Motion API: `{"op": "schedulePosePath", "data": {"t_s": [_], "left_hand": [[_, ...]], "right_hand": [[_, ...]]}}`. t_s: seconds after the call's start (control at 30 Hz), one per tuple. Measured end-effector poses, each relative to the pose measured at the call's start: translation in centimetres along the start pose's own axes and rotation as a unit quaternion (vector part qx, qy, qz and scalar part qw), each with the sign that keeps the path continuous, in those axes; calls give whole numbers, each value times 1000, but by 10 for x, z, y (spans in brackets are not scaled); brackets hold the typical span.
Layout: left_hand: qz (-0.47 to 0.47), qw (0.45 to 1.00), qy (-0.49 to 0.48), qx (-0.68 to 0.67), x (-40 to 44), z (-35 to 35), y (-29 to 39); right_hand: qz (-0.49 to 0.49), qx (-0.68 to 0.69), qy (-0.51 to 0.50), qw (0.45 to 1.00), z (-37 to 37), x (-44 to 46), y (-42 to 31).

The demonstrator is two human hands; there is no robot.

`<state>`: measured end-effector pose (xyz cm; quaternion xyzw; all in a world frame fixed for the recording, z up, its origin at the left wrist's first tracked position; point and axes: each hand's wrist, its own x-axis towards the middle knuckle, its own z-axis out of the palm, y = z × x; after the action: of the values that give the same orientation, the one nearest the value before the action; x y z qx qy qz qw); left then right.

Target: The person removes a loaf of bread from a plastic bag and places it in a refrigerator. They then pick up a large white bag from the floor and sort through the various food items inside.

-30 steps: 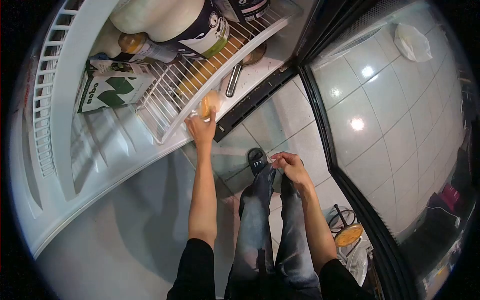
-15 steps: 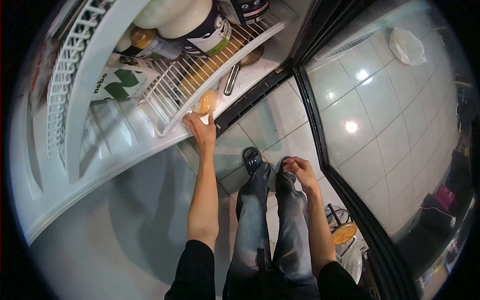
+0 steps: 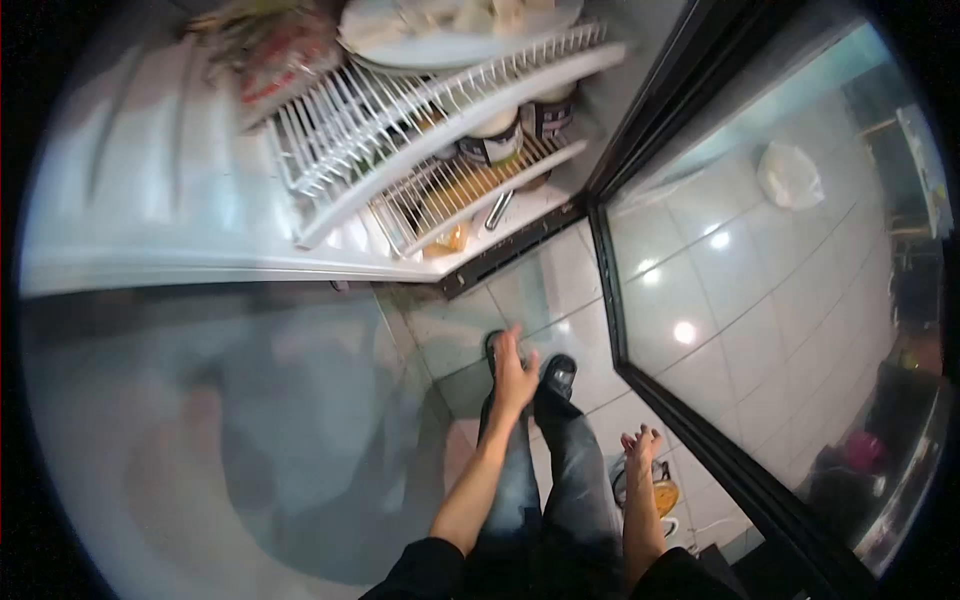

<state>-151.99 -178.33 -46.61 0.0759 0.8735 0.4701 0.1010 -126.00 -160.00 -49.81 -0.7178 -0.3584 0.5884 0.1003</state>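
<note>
My left hand (image 3: 513, 372) hangs over the floor in front of the refrigerator, fingers apart and nothing in it. On the right, my right hand (image 3: 641, 443) is held low with its fingers spread, also holding nothing. A bag with something orange-yellow (image 3: 449, 240) lies at the bottom of the refrigerator, under the lowest wire shelf (image 3: 408, 240). Beside it is a metal handle (image 3: 499, 210). Jars with dark labels (image 3: 492, 140) stand on that lower shelf. A large white plate of food (image 3: 460, 35) rests on the upper wire shelf (image 3: 330, 150).
The glass door (image 3: 740, 270) stands open at the right, with a dark frame. A red-and-clear bag (image 3: 290, 60) lies at the upper left of the shelf. Near my right arm, a round orange-topped object (image 3: 665, 497) is on the tiled floor (image 3: 455, 330).
My left hand has left the orange-yellow bag and moved down and right, away from the refrigerator. My right hand has moved lower. The view has shifted, showing an upper shelf and plate.
</note>
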Motion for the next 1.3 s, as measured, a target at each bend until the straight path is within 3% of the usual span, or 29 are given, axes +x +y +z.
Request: {"op": "schedulePosePath", "data": {"t_s": [0.03,0.1,0.13,0.17,0.2,0.23,0.27,0.37,0.43,0.5,0.57,0.63,0.73,0.9,1.0,1.13,1.17,1.3], "left_hand": [[1,1000,-11,-15,-16,2,23],[4,996,-78,-43,-42,8,62],[-14,988,-115,-106,-55,16,75],[22,984,-135,-114,-63,18,96],[127,977,-101,-139,-67,14,125],[106,965,-176,-166,-67,9,151],[67,953,-226,-190,-70,4,174],[157,941,-245,-173,-76,-14,224],[155,931,-271,-190,-73,-41,251],[250,918,-287,-113,-80,-74,277],[210,887,-384,-145,-88,-124,304],[258,881,-367,-148,-97,-160,319],[295,878,-344,-153,-116,-220,354],[381,875,-252,-162,-148,-262,387],[422,873,-133,-207,-149,-271,390],[321,919,55,-222,-129,-278,367],[349,896,108,-254,-116,-282,363],[286,905,206,-238,-88,-315,349]], "right_hand": [[-53,-12,-12,998,-6,-10,-17],[-39,-17,-42,998,-7,-59,-72],[-101,-5,-55,993,-16,-26,-59],[-170,-29,-111,979,-14,-43,-76],[-197,-27,-135,971,-15,-49,-86],[-225,-26,-158,961,-18,-53,-97],[-197,-16,-156,968,-22,-58,-103],[-203,-92,-185,957,-32,-74,-123],[-222,-106,-193,950,-23,-71,-127],[-212,-127,-223,943,-27,-66,-119],[-172,-202,-221,938,-24,-71,-124],[-200,-340,-241,887,-17,-78,-124],[-201,-432,-292,829,-4,-96,-117],[-176,-472,-395,768,43,-145,-100],[-162,-474,-451,738,69,-178,-94],[-152,-459,-509,712,99,-215,-96],[-149,-456,-521,706,106,-223,-97],[-157,-429,-554,696,134,-251,-111]]}}
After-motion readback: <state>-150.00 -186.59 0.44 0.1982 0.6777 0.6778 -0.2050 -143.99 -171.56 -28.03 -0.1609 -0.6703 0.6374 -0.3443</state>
